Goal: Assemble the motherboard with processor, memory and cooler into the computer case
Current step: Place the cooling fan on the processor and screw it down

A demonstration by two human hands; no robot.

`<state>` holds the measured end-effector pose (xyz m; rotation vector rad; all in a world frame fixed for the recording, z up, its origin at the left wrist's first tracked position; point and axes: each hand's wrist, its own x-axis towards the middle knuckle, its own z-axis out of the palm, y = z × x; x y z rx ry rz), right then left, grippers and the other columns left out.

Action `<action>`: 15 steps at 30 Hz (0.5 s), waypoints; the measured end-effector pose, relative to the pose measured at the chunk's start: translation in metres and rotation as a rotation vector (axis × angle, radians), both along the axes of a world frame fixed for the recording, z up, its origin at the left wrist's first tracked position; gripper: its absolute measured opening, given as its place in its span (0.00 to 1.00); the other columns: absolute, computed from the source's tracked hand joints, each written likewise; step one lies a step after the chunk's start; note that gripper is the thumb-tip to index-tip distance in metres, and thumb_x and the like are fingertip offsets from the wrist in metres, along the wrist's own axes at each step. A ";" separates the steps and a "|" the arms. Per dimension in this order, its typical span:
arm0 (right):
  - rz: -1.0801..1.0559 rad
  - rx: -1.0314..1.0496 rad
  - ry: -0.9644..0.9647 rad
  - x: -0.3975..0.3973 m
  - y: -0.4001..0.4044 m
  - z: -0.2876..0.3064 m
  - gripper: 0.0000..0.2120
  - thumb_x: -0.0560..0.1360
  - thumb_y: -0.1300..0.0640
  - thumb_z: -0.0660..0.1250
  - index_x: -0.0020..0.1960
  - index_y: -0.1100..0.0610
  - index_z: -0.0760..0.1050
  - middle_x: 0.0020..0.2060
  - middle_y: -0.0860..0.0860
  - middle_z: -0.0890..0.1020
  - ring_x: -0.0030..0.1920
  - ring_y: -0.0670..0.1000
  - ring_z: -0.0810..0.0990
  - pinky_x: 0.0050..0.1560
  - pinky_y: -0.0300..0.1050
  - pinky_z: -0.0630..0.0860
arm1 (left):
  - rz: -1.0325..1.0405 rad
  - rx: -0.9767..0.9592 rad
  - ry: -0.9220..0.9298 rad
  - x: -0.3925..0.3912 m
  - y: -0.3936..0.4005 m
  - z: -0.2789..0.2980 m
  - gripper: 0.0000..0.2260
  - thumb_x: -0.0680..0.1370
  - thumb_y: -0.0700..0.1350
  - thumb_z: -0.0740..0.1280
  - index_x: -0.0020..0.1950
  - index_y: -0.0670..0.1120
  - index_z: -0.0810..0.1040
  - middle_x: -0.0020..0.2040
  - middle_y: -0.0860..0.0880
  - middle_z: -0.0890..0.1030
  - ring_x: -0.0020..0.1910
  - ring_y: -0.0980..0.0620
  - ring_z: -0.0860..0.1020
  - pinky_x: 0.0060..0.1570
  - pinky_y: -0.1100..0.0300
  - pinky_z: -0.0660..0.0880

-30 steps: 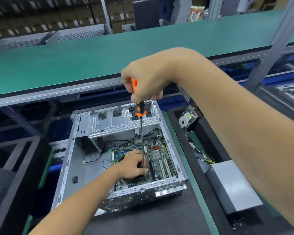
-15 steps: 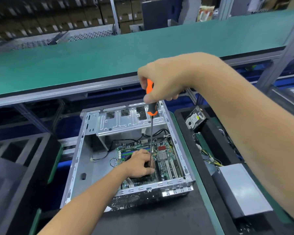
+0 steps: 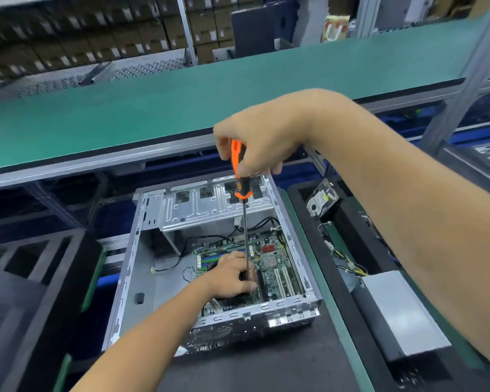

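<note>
Computer case (image 3: 130, 267) open on black bench (image 3: 266, 369), middle of view. Motherboard (image 3: 277, 267) flat inside case, 3 o'clock side. Left hand (image 3: 232, 275) down on motherboard, fingers curled round screwdriver tip. Right hand (image 3: 255, 142) up at 12 o'clock, gripping orange screwdriver (image 3: 242, 199), standing upright. Hard drive (image 3: 321, 198) at 2 o'clock from case. Green shelf (image 3: 153, 108) far behind.

Item count at my station: one computer case (image 3: 164, 250), open on top; one motherboard (image 3: 277, 264) inside it; one screwdriver (image 3: 241, 182). To the right I count one hard drive (image 3: 321, 198) and one power supply (image 3: 402, 312). My two hands are present: left hand (image 3: 229, 275), right hand (image 3: 260, 142).
</note>
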<state>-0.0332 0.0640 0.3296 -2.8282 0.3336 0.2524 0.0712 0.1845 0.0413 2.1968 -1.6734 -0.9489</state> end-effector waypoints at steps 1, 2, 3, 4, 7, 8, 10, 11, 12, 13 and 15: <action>0.022 0.020 -0.004 0.000 0.000 0.000 0.07 0.74 0.60 0.65 0.51 0.52 0.75 0.33 0.49 0.82 0.28 0.47 0.82 0.33 0.41 0.76 | -0.003 -0.001 0.001 0.000 0.000 0.000 0.12 0.74 0.50 0.70 0.35 0.59 0.70 0.57 0.48 0.75 0.62 0.47 0.66 0.69 0.46 0.57; 0.030 0.021 -0.033 0.001 0.002 -0.002 0.07 0.73 0.62 0.64 0.49 0.53 0.76 0.33 0.50 0.83 0.28 0.47 0.82 0.33 0.40 0.76 | -0.008 -0.001 0.000 0.000 0.001 0.000 0.12 0.74 0.50 0.70 0.35 0.58 0.70 0.57 0.48 0.75 0.63 0.47 0.66 0.69 0.46 0.57; 0.019 -0.001 -0.086 0.002 0.004 -0.005 0.05 0.72 0.62 0.64 0.45 0.55 0.78 0.30 0.50 0.82 0.28 0.47 0.82 0.32 0.39 0.76 | -0.011 0.002 -0.007 0.000 0.000 -0.001 0.12 0.74 0.50 0.70 0.35 0.58 0.69 0.58 0.47 0.74 0.64 0.47 0.65 0.69 0.46 0.56; -0.001 -0.041 -0.137 0.003 0.006 -0.009 0.04 0.71 0.61 0.64 0.41 0.57 0.77 0.26 0.50 0.81 0.27 0.48 0.82 0.31 0.39 0.75 | -0.014 0.006 -0.015 0.001 0.000 -0.002 0.12 0.74 0.50 0.70 0.35 0.58 0.69 0.60 0.47 0.74 0.65 0.46 0.64 0.70 0.46 0.55; -0.075 -0.080 -0.148 0.004 0.007 -0.015 0.10 0.71 0.58 0.63 0.33 0.60 0.70 0.17 0.50 0.75 0.24 0.53 0.80 0.30 0.41 0.74 | -0.024 0.015 -0.038 -0.002 -0.002 -0.002 0.11 0.74 0.49 0.70 0.36 0.57 0.70 0.60 0.47 0.73 0.65 0.46 0.63 0.70 0.48 0.54; -0.084 -0.070 -0.132 0.004 0.007 -0.014 0.11 0.71 0.57 0.64 0.33 0.59 0.69 0.16 0.49 0.74 0.23 0.54 0.79 0.30 0.41 0.73 | -0.024 0.005 -0.039 -0.003 -0.002 -0.001 0.09 0.74 0.49 0.69 0.37 0.56 0.71 0.59 0.48 0.73 0.64 0.46 0.63 0.69 0.50 0.55; -0.094 -0.051 -0.095 0.003 0.007 -0.010 0.10 0.73 0.55 0.65 0.35 0.58 0.71 0.17 0.48 0.76 0.24 0.52 0.81 0.30 0.40 0.73 | -0.010 0.014 -0.025 -0.003 -0.002 0.002 0.06 0.75 0.49 0.70 0.42 0.50 0.74 0.57 0.48 0.72 0.62 0.46 0.64 0.67 0.53 0.57; -0.083 -0.034 -0.076 0.003 0.008 -0.007 0.09 0.74 0.53 0.66 0.39 0.57 0.73 0.20 0.48 0.79 0.26 0.51 0.82 0.30 0.39 0.73 | -0.004 0.020 -0.017 -0.002 -0.001 0.001 0.07 0.75 0.49 0.70 0.44 0.46 0.76 0.57 0.47 0.73 0.62 0.46 0.64 0.66 0.53 0.58; -0.064 0.003 -0.056 0.003 0.009 -0.004 0.06 0.75 0.53 0.67 0.43 0.56 0.75 0.24 0.49 0.81 0.27 0.49 0.83 0.29 0.38 0.73 | -0.004 0.022 -0.017 -0.001 0.000 0.001 0.09 0.75 0.49 0.70 0.46 0.43 0.76 0.58 0.46 0.74 0.62 0.46 0.65 0.67 0.52 0.58; -0.044 0.060 -0.041 0.002 0.010 -0.002 0.04 0.76 0.55 0.68 0.47 0.55 0.76 0.28 0.49 0.82 0.28 0.48 0.83 0.29 0.38 0.74 | -0.006 0.022 -0.021 -0.001 0.000 0.000 0.10 0.75 0.49 0.70 0.47 0.43 0.76 0.58 0.45 0.75 0.63 0.46 0.65 0.67 0.51 0.59; -0.018 0.130 -0.041 0.000 0.011 -0.001 0.03 0.76 0.62 0.67 0.49 0.56 0.77 0.31 0.48 0.82 0.29 0.47 0.84 0.29 0.35 0.76 | -0.011 0.020 -0.029 0.001 0.000 0.000 0.09 0.75 0.50 0.70 0.46 0.45 0.76 0.58 0.46 0.75 0.63 0.46 0.65 0.68 0.50 0.58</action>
